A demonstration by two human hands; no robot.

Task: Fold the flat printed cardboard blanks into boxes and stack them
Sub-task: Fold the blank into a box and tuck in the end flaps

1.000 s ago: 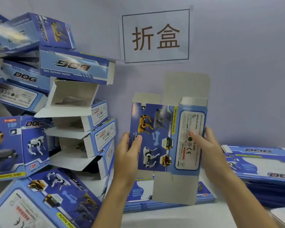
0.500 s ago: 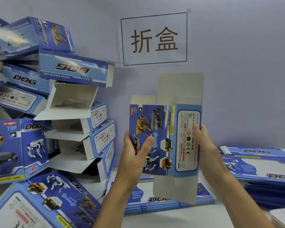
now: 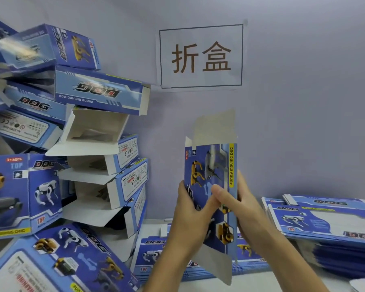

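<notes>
Folded boxes (image 3: 97, 95), blue with robot-dog print and "DOG" lettering, are piled at left against the wall, several with white flaps hanging open. Flat blanks lie in two stacks on the table: one (image 3: 329, 220) at right, one (image 3: 156, 251) lower centre beneath the hands. Blank in work (image 3: 211, 165) is held upright above the centre stack, clear of the table; blue printed face toward the camera, yellow "FUNNY MOVING DOG" strip along its right edge, grey unprinted flaps projecting above and below. Left hand (image 3: 190, 216) grips its left edge, thumb across the printed face, fingers behind. Right hand (image 3: 240, 205) grips its right edge, thumb pressed on the face beside the left thumb, fingers wrapped behind. A sign (image 3: 200, 56) with two characters is fixed on the wall above.
</notes>
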